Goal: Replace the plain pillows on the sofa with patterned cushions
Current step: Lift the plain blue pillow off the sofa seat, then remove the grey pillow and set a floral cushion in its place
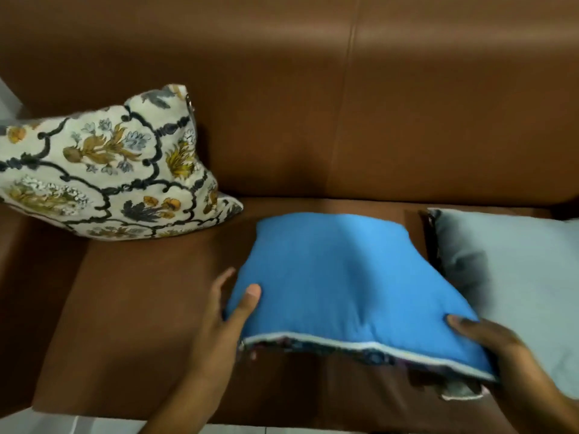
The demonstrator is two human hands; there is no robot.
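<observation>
Far left, propped in the sofa's corner against the backrest: a floral patterned cushion (106,167), already in place. Then the left hand (225,317), its grip closed on the near-left corner of the blue cushion (344,274) — thumb on top, fingers tucked beneath. Same at the right hand (501,355), pinching the near-right corner. Blue face up, a patterned fabric peeping along the underside's near edge, so probably a two-sided piece needing a turn. Best done by lifting both corners evenly, flipping the patterned side outward, then standing it against the backrest without knocking its neighbour. Just beside on the right, nearly touching: a plain grey pillow (517,277), lying flat, yet to be dealt with. Beneath everything, the brown leather sofa (438,136) — smooth, likely slippery, with a seam down the backrest. Pale floor barely visible at the bottom edge.
</observation>
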